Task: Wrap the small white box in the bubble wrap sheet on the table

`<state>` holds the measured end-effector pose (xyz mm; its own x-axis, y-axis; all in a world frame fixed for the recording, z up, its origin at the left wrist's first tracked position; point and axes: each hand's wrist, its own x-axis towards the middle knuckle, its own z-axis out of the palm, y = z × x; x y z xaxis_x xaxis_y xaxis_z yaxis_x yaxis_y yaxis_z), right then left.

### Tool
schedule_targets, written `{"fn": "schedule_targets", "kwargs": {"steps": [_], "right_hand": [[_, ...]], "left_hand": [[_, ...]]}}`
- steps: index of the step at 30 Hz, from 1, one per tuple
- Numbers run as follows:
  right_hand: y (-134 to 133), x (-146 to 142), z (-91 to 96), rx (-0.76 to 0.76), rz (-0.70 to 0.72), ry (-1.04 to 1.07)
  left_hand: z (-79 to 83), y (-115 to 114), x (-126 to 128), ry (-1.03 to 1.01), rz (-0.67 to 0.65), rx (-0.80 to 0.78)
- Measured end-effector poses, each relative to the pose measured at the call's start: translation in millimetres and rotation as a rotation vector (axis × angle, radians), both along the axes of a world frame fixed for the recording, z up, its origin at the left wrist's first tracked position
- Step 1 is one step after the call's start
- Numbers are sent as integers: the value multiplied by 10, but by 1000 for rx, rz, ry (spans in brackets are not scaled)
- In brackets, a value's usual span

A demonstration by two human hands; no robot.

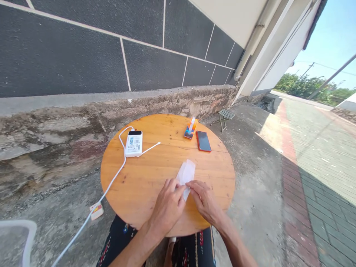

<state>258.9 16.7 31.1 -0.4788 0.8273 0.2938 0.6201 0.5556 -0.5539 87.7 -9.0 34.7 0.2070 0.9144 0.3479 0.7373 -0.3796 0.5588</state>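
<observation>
A clear, whitish plastic packet [185, 173] lies on the round wooden table [144, 178], its far end pointing away from me. My left hand [167, 208] pinches the packet's near end with curled fingers. My right hand [204, 201] grips the same near end from the right, fingers closed on it. The two hands almost touch each other over the packet.
A white power bank [134, 143] with a white cable [111, 181] lies at the table's far left. A red phone [203, 141] and a small orange-and-blue packet [190, 128] sit at the far right. A stone ledge and dark wall stand behind; a small folding stool [224, 117] is beyond.
</observation>
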Motion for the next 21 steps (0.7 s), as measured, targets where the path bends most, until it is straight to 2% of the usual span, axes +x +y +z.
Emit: {"fn": "schedule_targets", "kwargs": {"steps": [13, 17, 21], "right_hand": [[-112, 6, 110, 25, 13, -58], [-77, 14, 90, 30, -34, -20], [-25, -14, 76, -40, -105, 57]], "left_hand": [[75, -40, 56, -6, 67, -60], [42, -58, 46, -9, 69, -26], [0, -65, 31, -30, 68, 2]]}}
